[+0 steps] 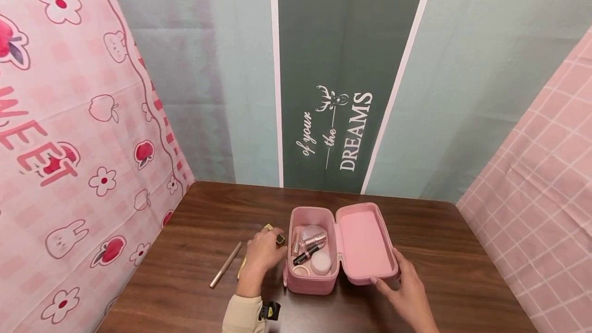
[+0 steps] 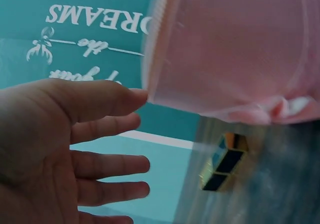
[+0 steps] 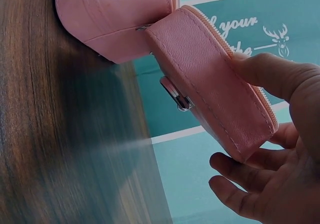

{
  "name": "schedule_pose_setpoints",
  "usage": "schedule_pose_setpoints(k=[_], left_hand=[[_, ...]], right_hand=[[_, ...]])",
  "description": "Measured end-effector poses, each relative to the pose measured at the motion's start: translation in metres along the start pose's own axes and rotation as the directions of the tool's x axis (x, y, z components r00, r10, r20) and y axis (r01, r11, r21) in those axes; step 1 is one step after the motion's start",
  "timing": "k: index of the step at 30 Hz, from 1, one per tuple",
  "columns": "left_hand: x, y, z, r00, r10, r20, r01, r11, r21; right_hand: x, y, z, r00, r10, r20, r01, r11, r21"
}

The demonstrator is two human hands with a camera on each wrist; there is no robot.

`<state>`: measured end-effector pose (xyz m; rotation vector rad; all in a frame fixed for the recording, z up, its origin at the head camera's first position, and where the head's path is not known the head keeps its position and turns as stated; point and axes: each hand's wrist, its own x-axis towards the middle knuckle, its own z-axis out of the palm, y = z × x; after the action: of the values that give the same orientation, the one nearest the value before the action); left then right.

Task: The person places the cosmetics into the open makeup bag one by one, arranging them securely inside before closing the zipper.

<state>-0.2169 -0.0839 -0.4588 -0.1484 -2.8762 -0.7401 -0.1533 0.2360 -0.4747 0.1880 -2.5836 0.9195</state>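
Note:
A pink zippered makeup case (image 1: pixel 311 287) stands unzipped on the table, its lid (image 1: pixel 367 243) swung out to the right. Inside lie a black tube (image 1: pixel 306 255), a rose-gold lipstick (image 1: pixel 312 240) and a small white-lidded jar (image 1: pixel 320 262). My right hand (image 1: pixel 409 289) grips the lid's outer corner between thumb and fingers. Just left of the case is my left hand (image 1: pixel 264 253), its fingers extended and holding nothing; in the left wrist view its thumb tip reaches the case's side. A gold-and-black lipstick-like item (image 2: pixel 223 162) is beyond those fingers, partly hidden in the head view.
A slim gold pen-like stick (image 1: pixel 225 265) lies left of my left hand. Another gold item (image 1: pixel 241 267) is partly covered by that hand. The dark wooden table (image 1: pixel 185 251) meets fabric-covered walls at the back and both sides.

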Motion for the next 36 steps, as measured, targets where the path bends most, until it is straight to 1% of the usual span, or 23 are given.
schedule_pose_setpoints(k=[5,12,19,24,27,29,32,34,36], left_hand=[[0.000,-0.011,0.009,0.999,0.007,-0.038,-0.007,1.000,0.008],[0.001,-0.026,0.025,0.990,0.022,-0.142,-0.020,1.000,0.014],[0.003,-0.037,0.037,0.984,-0.003,-0.180,-0.007,0.998,-0.057],[0.005,-0.044,0.047,0.969,-0.011,-0.248,-0.017,0.993,-0.113],[0.008,-0.046,0.054,0.956,-0.028,-0.291,-0.030,0.981,-0.192],[0.010,-0.048,0.059,0.948,-0.054,-0.314,-0.032,0.964,-0.263],[0.013,-0.051,0.067,0.932,-0.126,-0.339,-0.006,0.931,-0.365],[0.015,-0.053,0.071,0.920,-0.176,-0.350,0.021,0.914,-0.404],[0.017,-0.056,0.074,0.911,-0.211,-0.356,0.042,0.903,-0.427]], right_hand=[[-0.001,0.000,0.000,1.000,0.012,0.011,-0.012,1.000,0.010],[0.000,0.001,0.000,1.000,0.018,0.017,-0.018,1.000,0.013],[-0.001,0.002,0.000,0.999,0.036,0.026,-0.036,0.999,0.004],[-0.001,0.002,0.000,0.999,0.033,0.027,-0.033,0.999,0.001],[-0.001,0.002,0.000,0.999,0.031,0.026,-0.031,1.000,-0.001],[-0.001,0.002,-0.001,0.999,0.031,0.023,-0.031,1.000,-0.004],[0.000,0.002,-0.001,0.999,0.030,0.020,-0.030,0.999,-0.013],[-0.001,0.002,0.000,0.999,0.031,0.022,-0.031,0.999,-0.012],[-0.001,0.001,0.000,0.999,0.034,0.025,-0.034,0.999,-0.010]])
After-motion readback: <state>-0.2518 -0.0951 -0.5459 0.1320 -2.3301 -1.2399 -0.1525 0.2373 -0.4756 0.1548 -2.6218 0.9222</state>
